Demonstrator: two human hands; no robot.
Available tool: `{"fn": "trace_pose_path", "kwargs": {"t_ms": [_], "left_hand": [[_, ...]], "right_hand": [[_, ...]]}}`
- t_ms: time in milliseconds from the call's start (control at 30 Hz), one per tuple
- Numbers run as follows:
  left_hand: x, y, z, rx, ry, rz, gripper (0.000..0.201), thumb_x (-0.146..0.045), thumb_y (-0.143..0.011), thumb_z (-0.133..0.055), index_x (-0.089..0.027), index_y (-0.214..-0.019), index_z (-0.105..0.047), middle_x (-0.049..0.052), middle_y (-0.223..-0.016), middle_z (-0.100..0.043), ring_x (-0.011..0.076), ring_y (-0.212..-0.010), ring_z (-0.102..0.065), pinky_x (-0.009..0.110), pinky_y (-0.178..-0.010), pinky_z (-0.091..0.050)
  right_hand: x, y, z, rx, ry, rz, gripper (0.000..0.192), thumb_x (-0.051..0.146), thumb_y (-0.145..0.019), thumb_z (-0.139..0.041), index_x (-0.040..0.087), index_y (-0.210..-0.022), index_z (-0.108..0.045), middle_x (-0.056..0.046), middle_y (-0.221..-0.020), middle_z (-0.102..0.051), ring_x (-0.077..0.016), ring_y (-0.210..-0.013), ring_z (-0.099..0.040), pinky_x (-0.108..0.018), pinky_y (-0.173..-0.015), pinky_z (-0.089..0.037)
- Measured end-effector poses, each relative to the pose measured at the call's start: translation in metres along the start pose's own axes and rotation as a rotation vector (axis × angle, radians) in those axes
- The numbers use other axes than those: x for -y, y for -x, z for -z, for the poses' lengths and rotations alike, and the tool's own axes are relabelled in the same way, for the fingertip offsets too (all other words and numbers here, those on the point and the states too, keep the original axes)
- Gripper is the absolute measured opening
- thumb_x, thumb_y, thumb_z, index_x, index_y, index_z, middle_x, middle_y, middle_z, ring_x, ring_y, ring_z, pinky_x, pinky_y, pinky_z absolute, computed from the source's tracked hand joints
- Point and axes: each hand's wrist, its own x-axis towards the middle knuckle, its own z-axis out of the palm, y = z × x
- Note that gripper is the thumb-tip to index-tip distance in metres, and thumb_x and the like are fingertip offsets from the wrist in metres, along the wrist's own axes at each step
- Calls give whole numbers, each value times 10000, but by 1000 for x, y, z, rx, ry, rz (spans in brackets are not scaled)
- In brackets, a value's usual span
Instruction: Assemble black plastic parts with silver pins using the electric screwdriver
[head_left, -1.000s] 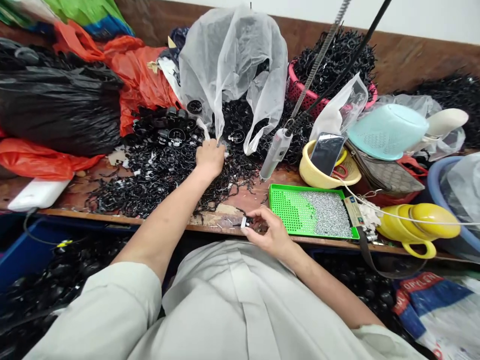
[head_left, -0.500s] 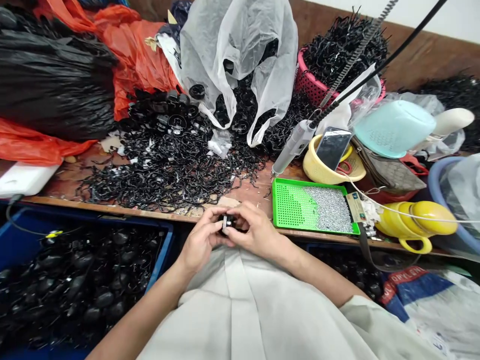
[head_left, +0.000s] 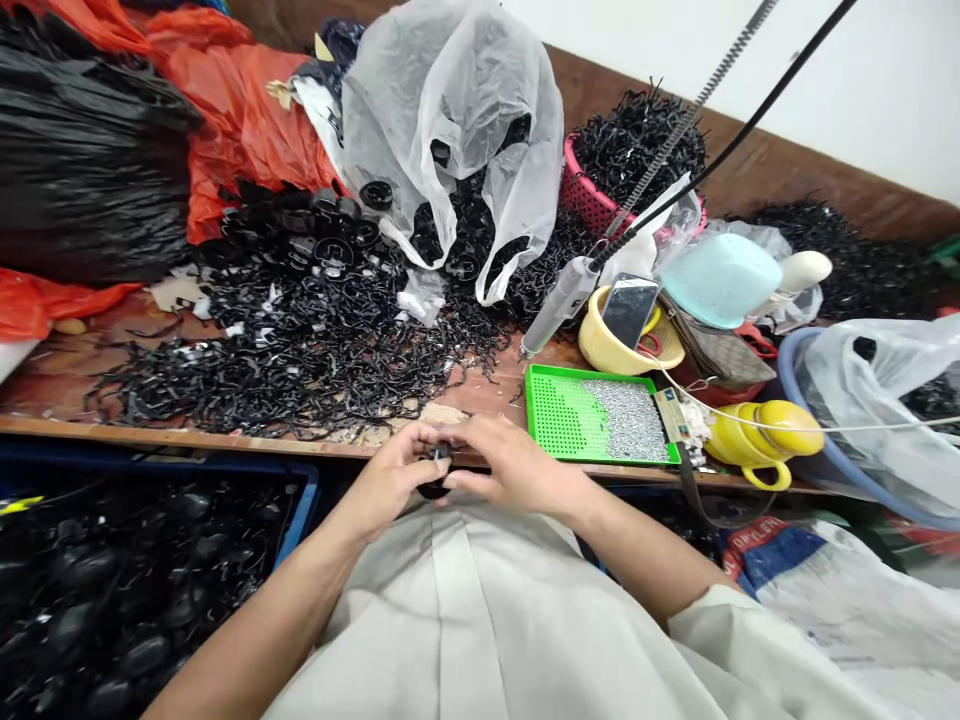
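While both hands, left hand (head_left: pixel 390 480) and right hand (head_left: pixel 510 468), pinch one small black part (head_left: pixel 437 470), assembly looks midway; heaped black clips (head_left: pixel 300 350) remain.

A worn wooden desk (head_left: pixel 495 385) carries a wide heap of black plastic clips (head_left: pixel 300 350), a green perforated tray (head_left: pixel 570 420) of small metal screws, a yellow bowl (head_left: pixel 600 350), a yellow jug (head_left: pixel 757 440), black and orange bags.

Left hand (head_left: pixel 390 480) back from the black scrap pile (head_left: pixel 300 340), now on the small black part (head_left: pixel 437 470) with the right hand (head_left: pixel 510 470).
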Motion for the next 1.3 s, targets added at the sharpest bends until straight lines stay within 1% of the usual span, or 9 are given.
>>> {"fn": "trace_pose_path", "kwargs": {"t_ms": [200, 367, 500, 633, 767, 867, 1100, 1200, 1300], "left_hand": [[-5, -26, -20, -26, 135, 10, 282, -193, -666, -687, -169, -910, -547, 27, -833, -617, 166, -701, -628, 344, -563, -584], [1, -54, -35, 14, -10, 26, 227, -115, -637, -632, -173, -840, -546, 0, -773, -573, 128, -641, -591, 286, -517, -568], [-7, -74, -18, -268, -69, -155, 256, -117, -648, -620, -190, -880, -541, -2, -836, -578, 112, -637, -597, 256, -512, -563], [-26, -77, 6, -413, 59, -204, 313, -175, -666, -644, -205, -951, -517, 17, -896, -634, 135, -597, -642, 268, -464, -552], [-36, -56, 15, -387, 188, -253, 317, -206, -687, -645, -200, -972, -505, 58, -947, -679, 172, -550, -663, 221, -361, -477], [-30, -33, 17, -379, 235, -240, 315, -165, -682, -651, -197, -959, -505, 65, -1010, -691, 185, -618, -692, 293, -477, -564], [-11, -7, 17, -423, 318, -201, 312, -118, -676, -662, -204, -902, -465, 25, -1008, -696, 193, -747, -711, 422, -697, -609], [-8, -8, 11, -364, 300, -141, 336, -150, -693, -677, -211, -960, -482, 30, -1022, -678, 187, -716, -706, 390, -631, -614], [-6, -13, 5, -277, 205, -70, 375, -223, -715, -696, -217, -1028, -489, 46, -1051, -652, 165, -601, -681, 273, -426, -553]], "right_hand": [[-35, 11, 17, -72, 530, -252, 250, 284, -864, -612, 148, -1071, -649, -172, -1115, -654, -365, -1215, -475, -659, -1094, -148], [-40, 11, -1, 46, 470, -201, 339, 186, -910, -480, 155, -1228, -593, -147, -1279, -612, -326, -1330, -401, -657, -1125, -21], [-42, 10, 1, 74, 269, -188, 388, 155, -882, -493, 180, -1262, -571, -112, -1346, -574, -259, -1312, -447, -580, -1152, -87], [-46, 7, 4, -67, 167, -262, 266, 185, -894, -507, 186, -1127, -635, -101, -1185, -654, -214, -1175, -548, -511, -1130, -206], [-46, -1, -1, 6, 115, -169, 165, 185, -900, -519, 194, -953, -676, -63, -1011, -687, -185, -1048, -592, -482, -1130, -221], [-44, -6, -2, 87, 86, -69, 134, 148, -881, -534, 183, -885, -663, -51, -976, -668, -174, -1013, -585, -447, -1116, -254], [-45, -7, 7, 19, 149, -185, 151, 278, -885, -583, 170, -978, -633, -87, -1013, -587, -207, -987, -539, -353, -881, -400], [-45, -9, 3, 92, 225, -216, 330, 406, -838, -655, 177, -1074, -628, -107, -1059, -596, -248, -1032, -535, -384, -886, -381], [-44, -12, -3, 136, 296, -235, 297, 402, -865, -625, 163, -1040, -644, -120, -1045, -621, -264, -1026, -545, -408, -878, -369]]}}
